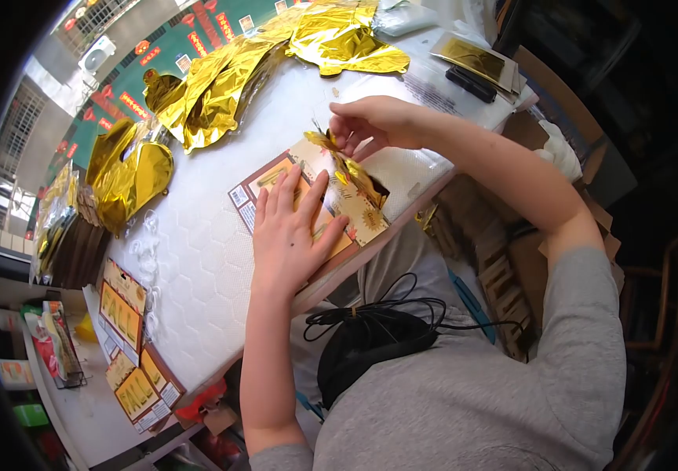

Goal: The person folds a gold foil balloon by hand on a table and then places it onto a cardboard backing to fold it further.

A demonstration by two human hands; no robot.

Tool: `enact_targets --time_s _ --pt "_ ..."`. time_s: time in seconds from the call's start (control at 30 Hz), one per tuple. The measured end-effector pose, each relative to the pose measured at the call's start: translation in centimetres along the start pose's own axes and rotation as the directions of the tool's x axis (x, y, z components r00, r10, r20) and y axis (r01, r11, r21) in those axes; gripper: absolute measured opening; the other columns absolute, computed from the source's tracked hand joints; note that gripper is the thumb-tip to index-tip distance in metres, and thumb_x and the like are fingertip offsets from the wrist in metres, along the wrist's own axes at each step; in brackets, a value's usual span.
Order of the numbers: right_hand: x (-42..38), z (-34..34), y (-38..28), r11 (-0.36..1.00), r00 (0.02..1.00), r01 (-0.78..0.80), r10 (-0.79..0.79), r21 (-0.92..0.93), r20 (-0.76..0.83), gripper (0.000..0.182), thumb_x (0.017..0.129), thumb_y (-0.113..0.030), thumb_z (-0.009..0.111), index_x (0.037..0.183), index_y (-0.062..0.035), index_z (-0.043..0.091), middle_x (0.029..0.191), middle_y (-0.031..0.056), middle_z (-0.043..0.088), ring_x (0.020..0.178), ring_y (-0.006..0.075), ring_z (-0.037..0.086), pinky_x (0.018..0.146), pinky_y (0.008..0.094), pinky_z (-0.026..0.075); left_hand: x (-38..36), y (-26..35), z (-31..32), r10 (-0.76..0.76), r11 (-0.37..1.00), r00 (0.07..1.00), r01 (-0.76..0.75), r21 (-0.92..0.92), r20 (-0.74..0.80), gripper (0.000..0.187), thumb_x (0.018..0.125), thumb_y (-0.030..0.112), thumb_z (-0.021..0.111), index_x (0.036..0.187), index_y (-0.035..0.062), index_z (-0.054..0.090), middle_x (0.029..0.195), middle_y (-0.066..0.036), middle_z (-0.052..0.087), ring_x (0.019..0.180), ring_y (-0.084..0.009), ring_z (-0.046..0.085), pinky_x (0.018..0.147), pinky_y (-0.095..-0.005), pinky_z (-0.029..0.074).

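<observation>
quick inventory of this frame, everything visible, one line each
card pack: 1, tan and red print, table's near edge, under the left hand
foil strip: 1, gold, lying across the card pack, its top end pinched by the right hand
foil balloons: several, gold, crumpled, heaped along the far and left side of the table
table: 1, white quilted cover, centre
printed cards: a few, orange-yellow, on the shelf lower left
flat pack: 1, gold face, top right of the table
dark bar: 1, black, beside the flat pack
pouch: 1, black with cables, on the lap
left hand: flat, fingers spread
right hand: pinching
</observation>
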State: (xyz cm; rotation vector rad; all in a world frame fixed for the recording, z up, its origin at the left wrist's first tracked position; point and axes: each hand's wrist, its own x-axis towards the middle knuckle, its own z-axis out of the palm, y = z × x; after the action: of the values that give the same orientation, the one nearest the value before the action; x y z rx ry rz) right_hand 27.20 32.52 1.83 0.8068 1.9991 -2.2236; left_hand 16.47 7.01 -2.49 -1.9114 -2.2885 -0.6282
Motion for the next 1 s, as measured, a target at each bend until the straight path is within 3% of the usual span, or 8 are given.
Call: enact_targets --time_s 0.1,0.27,0.37,0.43,0.5,0.57,0.83,1.0 --pt "-2.3 1.2 4.2 0.945 0.937 0.295 -0.256 0.144 -0.237 0.032 0.106 -0.026 0.057 0.123 -0.0014 0.068 0.119 0.0098 0.072 0.108 0.0183 0.069 0.096 0.0349 0.055 -0.1 -0.2 0.1 -0.002 1.000 1.000 0.002 0.001 -0.005 0.066 0.096 0.058 0.060 0.152 0.0223 0.058 0.158 -0.020 0.047 0.150 -0.0368 0.041 0.127 -0.0506 0.023" --pt "-5.0 1.5 8.7 0.816 0.767 0.349 -0.531 -0.461 -0.360 0.034 0.100 -0.011 0.061 0.131 0.0021 0.066 0.122 0.0087 0.073 0.108 0.0165 0.067 0.095 0.0327 0.053 -0.1 0.0 0.1 -0.021 1.000 0.999 0.022 0.020 -0.035 0.066 0.094 0.057 0.064 0.150 0.0222 0.060 0.157 -0.017 0.048 0.144 -0.0347 0.046 0.126 -0.0491 0.027" --pt "-7.4 2.5 6.8 0.894 0.926 0.214 -0.314 -0.394 -0.210 0.039 0.103 -0.016 0.059 0.139 -0.0001 0.060 0.137 0.0073 0.064 0.120 0.0126 0.061 0.100 0.0305 0.050 -0.1 0.1 0.1 -0.028 0.999 0.999 0.028 0.018 -0.038 0.066 0.093 0.057 0.064 0.150 0.0224 0.060 0.157 -0.017 0.048 0.144 -0.0348 0.047 0.126 -0.0488 0.028" --pt "-8.6 3.7 7.5 0.980 0.917 0.170 -0.119 0.102 -0.380 0.037 0.105 -0.018 0.055 0.137 0.0001 0.062 0.134 0.0063 0.065 0.116 0.0117 0.061 0.099 0.0300 0.050 -0.1 0.2 0.0 -0.033 0.999 0.999 0.034 0.015 -0.041 0.066 0.093 0.057 0.064 0.149 0.0225 0.060 0.156 -0.017 0.049 0.144 -0.0352 0.046 0.125 -0.0487 0.028" --pt "-8.4 4.8 9.6 0.901 0.876 0.381 -0.280 0.208 -0.392 0.039 0.110 -0.026 0.049 0.136 0.0006 0.061 0.132 0.0062 0.066 0.114 0.0116 0.061 0.100 0.0293 0.049 -0.1 0.3 -0.1 -0.026 0.999 0.999 0.028 0.030 -0.040 0.066 0.094 0.057 0.064 0.150 0.0229 0.060 0.156 -0.017 0.049 0.144 -0.0365 0.046 0.125 -0.0491 0.029" --pt "-8.9 7.2 8.8 0.818 0.728 0.566 -0.554 -0.100 -0.404 0.041 0.111 -0.028 0.053 0.137 0.0026 0.059 0.132 0.0071 0.066 0.115 0.0120 0.061 0.102 0.0284 0.048 -0.1 0.2 0.1 -0.025 0.999 0.999 0.027 0.033 -0.047 0.066 0.094 0.057 0.064 0.151 0.0232 0.059 0.156 -0.017 0.049 0.144 -0.0370 0.046 0.125 -0.0494 0.029" --pt "-8.1 9.1 9.5 0.814 0.694 0.364 -0.561 -0.454 -0.451 0.032 0.103 -0.011 0.068 0.130 0.0066 0.066 0.133 0.0121 0.066 0.117 0.0162 0.064 0.097 0.0315 0.052 -0.1 0.1 0.3 -0.012 0.999 0.999 0.013 0.045 -0.039 0.067 0.095 0.058 0.063 0.153 0.0252 0.056 0.156 -0.018 0.049 0.144 -0.0373 0.046 0.125 -0.0500 0.028" --pt "-6.8 11.4 9.7 0.542 0.533 0.439 -0.799 -0.716 -0.277 0.040 0.100 -0.002 0.062 0.139 0.0044 0.062 0.146 0.0252 0.059 0.135 0.0373 0.059 0.111 0.0382 0.047 -0.1 -0.1 0.2 -0.060 0.997 0.997 0.057 0.054 0.044 0.068 0.094 0.059 0.061 0.145 0.0137 0.061 0.155 -0.021 0.050 0.147 -0.0366 0.045 0.127 -0.0508 0.024"
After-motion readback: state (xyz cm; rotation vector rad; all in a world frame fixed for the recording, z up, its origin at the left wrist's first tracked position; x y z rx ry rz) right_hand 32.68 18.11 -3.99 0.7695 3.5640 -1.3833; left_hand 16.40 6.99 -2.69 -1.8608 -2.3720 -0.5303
